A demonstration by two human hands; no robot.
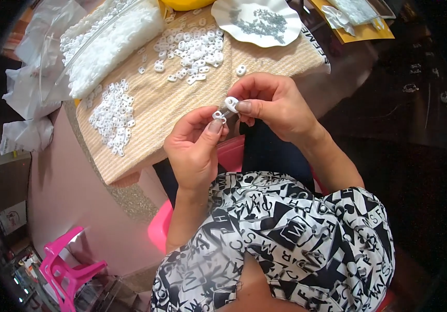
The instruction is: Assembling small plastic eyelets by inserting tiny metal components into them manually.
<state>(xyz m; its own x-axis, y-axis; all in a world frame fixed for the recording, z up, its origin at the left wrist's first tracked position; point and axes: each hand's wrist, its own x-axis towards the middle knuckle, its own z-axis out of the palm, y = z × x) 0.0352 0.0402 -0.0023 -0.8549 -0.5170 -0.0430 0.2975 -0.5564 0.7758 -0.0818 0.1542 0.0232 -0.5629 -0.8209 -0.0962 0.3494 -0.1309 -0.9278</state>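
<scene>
Above the near edge of a cloth-covered table, both my hands are raised close together. My left hand (194,148) pinches a small white plastic piece with holes (217,115) between thumb and forefinger. A rounded white two-hole plastic piece (231,104), like a cord lock housing, is gripped by my right hand (278,106). Between the two pieces shows a thin grey metal spring (225,113), bridging the gap. A single white two-hole piece (241,69) lies on the cloth just beyond my right hand.
The striped beige cloth (153,117) carries a pile of small white pieces (114,117) at left and rounded pieces (195,47) farther back. A bag of white parts (111,49) lies far left. A scalloped white plate (228,26) holds small grey springs. A pink stool (70,268) stands lower left.
</scene>
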